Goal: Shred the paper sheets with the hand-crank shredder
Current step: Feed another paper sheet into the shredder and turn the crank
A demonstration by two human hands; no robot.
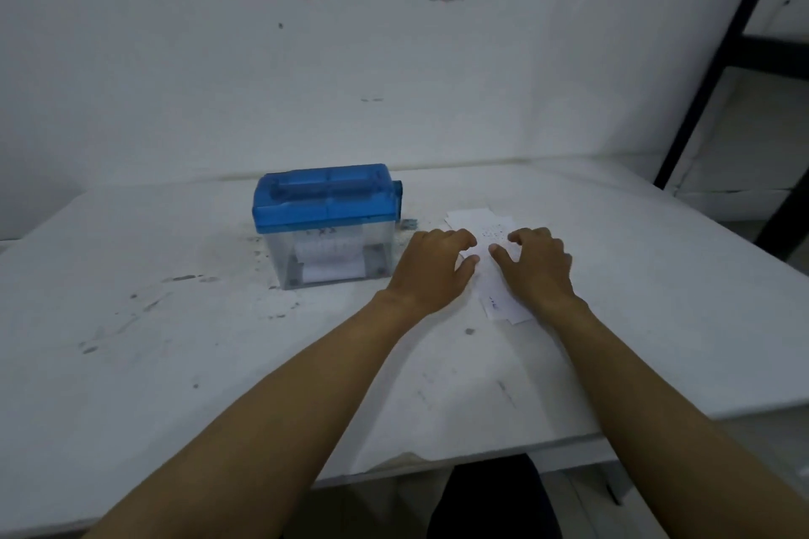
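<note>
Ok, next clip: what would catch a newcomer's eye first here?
The blue-topped shredder stands out against the scuffed white table, left of centre, with paper showing in its clear bin. Just right of it, the left hand and right hand have their fingertips down on a small pile of paper sheets.

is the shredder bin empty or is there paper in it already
Not empty: white paper shows through the clear bin under the blue lid. How full it is, cannot tell.
</note>
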